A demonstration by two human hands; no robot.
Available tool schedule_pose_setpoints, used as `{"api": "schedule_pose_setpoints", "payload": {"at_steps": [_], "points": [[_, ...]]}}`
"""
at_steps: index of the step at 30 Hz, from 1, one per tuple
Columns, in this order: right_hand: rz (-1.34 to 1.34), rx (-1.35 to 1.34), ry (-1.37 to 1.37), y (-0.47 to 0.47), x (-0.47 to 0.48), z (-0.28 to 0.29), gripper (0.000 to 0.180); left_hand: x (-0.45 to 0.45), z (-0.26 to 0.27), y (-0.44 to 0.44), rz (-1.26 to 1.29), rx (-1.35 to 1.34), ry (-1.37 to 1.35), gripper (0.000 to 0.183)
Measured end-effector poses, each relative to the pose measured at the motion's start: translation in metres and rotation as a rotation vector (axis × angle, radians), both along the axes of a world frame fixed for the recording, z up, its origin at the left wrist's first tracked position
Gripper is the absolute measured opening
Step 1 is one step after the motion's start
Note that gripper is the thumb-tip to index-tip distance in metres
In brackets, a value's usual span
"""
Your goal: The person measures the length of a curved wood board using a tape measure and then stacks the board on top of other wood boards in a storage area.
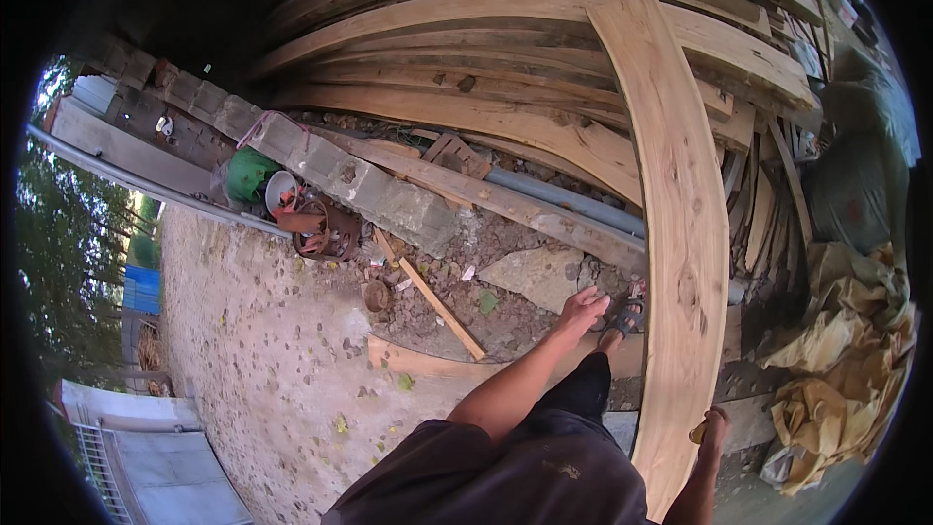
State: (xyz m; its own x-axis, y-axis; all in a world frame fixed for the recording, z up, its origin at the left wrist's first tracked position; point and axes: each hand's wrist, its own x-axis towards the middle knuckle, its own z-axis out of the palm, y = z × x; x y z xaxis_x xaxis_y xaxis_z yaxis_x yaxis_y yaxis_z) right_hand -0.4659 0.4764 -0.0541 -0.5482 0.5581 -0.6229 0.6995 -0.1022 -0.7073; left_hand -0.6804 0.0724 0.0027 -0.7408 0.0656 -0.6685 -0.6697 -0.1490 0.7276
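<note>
A long, wide wooden plank (685, 233) with knots and a wavy edge runs from a lumber stack (452, 102) down past my right side. Left of the plank, my left hand (583, 306) is held out over the ground with its fingers loosely curled, and no object shows in it. My right hand (716, 429) is at the plank's right edge near my body. It grips a small yellow object (697, 433), mostly hidden by the fingers. Whether this hand also touches the plank cannot be told.
A concrete-block wall (328, 160) runs at left, with a rusty bucket (328, 230) and green bag (251, 173) beside it. A timber beam (496, 197), grey pipe (561, 197) and thin wood strip (441, 306) lie ahead. Crumpled brown sheeting (838, 379) sits at right. My sandalled foot (623, 321) is beside the plank.
</note>
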Motion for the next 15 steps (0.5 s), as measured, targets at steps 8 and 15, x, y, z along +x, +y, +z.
{"api": "schedule_pose_setpoints", "payload": {"at_steps": [8, 15], "points": [[0.116, 0.261, -0.077, 0.056, -0.159, -0.017, 0.023, -0.175, -0.012, 0.092, 0.052, 0.026, 0.173, 0.053], [0.473, -0.054, -0.170, 0.058, -0.259, -0.011, 0.048, -0.218, -0.032, 0.128, 0.195, 0.062, 0.113, 0.037]]}}
